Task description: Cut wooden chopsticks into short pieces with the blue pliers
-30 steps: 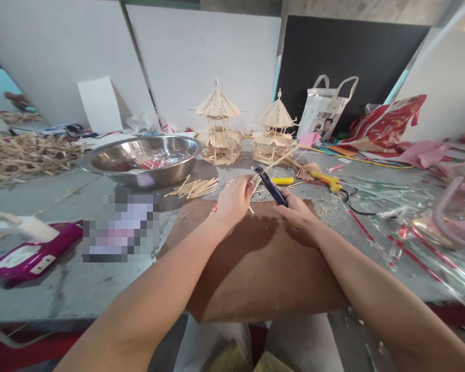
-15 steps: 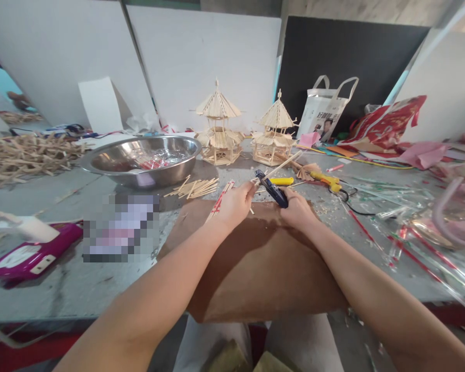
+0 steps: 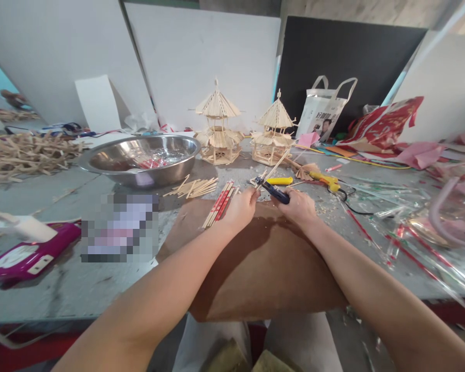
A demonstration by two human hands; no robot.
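Note:
My left hand [image 3: 242, 207] is closed on thin wooden sticks [image 3: 278, 166] that slant up and to the right. My right hand [image 3: 298, 205] grips the dark blue handles of a pair of cutting pliers [image 3: 278, 193]. The plier jaws meet the sticks just beyond my left fingertips; whether they are fully closed I cannot make out. Under both forearms lies a brown board [image 3: 271, 274]. Beside my left hand are wrapped sticks with red marks [image 3: 219, 204]. A pile of short cut sticks [image 3: 196, 187] rests farther left.
Two stick-built pagodas [image 3: 218, 111] stand at the back, near a steel bowl [image 3: 170, 173]. A yellow-handled tool [image 3: 279, 181] and a yellow glue gun [image 3: 325, 181] lie beyond my right hand. Clear plastic wrappers [image 3: 418, 248] cover the right side. A purple device [image 3: 42, 253] sits left.
Both hands have come slightly lower and nearer, with the sticks and pliers. The pliers lie flatter, and more of the wrapped sticks shows beside my left hand.

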